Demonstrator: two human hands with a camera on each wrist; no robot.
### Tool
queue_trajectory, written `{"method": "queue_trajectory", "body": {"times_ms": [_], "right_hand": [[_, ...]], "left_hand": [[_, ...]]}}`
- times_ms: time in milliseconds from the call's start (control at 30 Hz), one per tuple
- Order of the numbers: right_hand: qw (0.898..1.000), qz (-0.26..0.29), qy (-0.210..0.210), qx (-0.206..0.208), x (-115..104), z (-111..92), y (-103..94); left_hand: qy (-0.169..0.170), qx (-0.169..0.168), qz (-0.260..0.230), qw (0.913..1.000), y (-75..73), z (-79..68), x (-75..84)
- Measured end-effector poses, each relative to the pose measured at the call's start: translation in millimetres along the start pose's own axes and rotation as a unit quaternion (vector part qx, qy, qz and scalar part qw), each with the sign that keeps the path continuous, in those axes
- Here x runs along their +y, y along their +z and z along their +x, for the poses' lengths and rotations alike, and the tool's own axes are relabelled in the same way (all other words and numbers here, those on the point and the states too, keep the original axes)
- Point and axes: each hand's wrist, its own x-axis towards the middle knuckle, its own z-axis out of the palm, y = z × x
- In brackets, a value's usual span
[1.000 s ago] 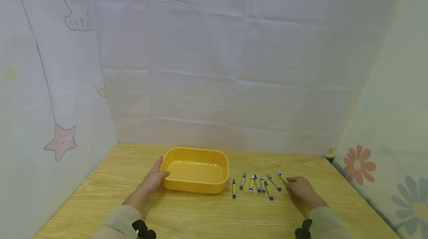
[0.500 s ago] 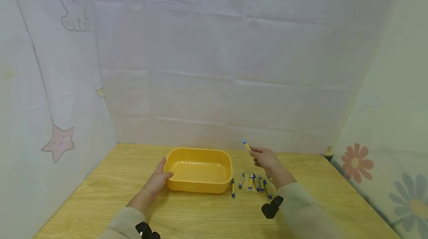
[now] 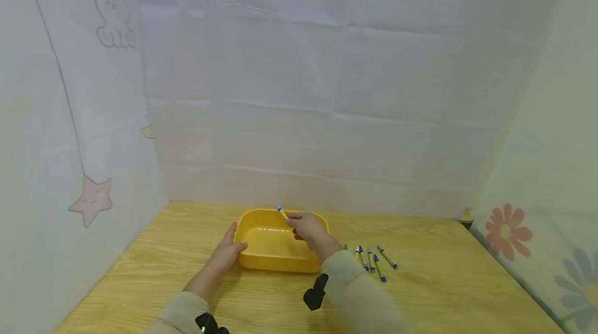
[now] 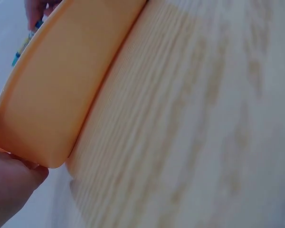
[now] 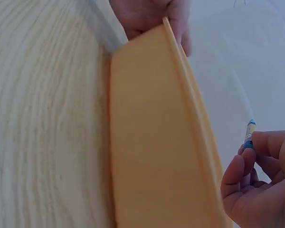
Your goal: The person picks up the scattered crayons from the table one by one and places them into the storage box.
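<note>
A yellow plastic basin point(image 3: 275, 264) sits on the wooden table. My left hand point(image 3: 223, 257) grips its left end, thumb over the rim and fingers along the outside. Above the basin's right half, my right hand point(image 3: 309, 229) pinches a crayon point(image 3: 281, 212) with a light blue tip and a yellow wrapper. In the right wrist view this crayon point(image 5: 250, 133) stands up from between thumb and fingers. The right hand and forearm hide the basin's right part and some of the table beside it. The visible part of the basin's floor is bare.
Several more crayons point(image 3: 379, 268) lie loosely grouped on the table point(image 3: 448, 271) to the right of the basin, some partly behind the right sleeve. White printed cloth point(image 3: 327, 168) hangs behind the table and at both sides.
My right hand has lifted the light blue crayon off the table at the right and carried it left over the basin. My left hand keeps its grip, and the basin looks slightly shifted right.
</note>
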Motion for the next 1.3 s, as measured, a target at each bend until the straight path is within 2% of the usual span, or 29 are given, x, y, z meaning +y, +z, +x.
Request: {"method": "queue_trajectory", "body": {"times_ms": [400, 733, 867, 1100, 1233, 1300], "right_hand": [[1.000, -0.020, 0.020, 0.005, 17.0, 15.2, 42.3], [0.996, -0.073, 0.042, -0.031, 20.6, 16.5, 61.9], [0.990, -0.134, 0.032, -0.041, 21.8, 18.6, 63.6], [0.960, -0.277, 0.000, -0.051, 24.2, 22.7, 64.2], [0.954, -0.295, -0.003, -0.053, 25.7, 23.7, 64.8], [0.956, -0.290, 0.000, -0.051, 26.1, 23.3, 65.1]], "left_hand": [[-0.001, 0.006, -0.003, 1.0000, 1.9, -0.4, -0.6], [-0.004, 0.004, 0.000, 1.0000, 1.4, -4.9, -0.8], [-0.007, 0.004, 0.004, 1.0000, 1.4, -6.6, 0.6], [-0.010, -0.002, 0.008, 0.9999, 1.4, -6.5, 2.2], [-0.010, -0.002, 0.006, 0.9999, 1.0, -6.5, 2.0], [-0.010, -0.002, 0.005, 0.9999, 0.9, -6.6, 1.8]]}}
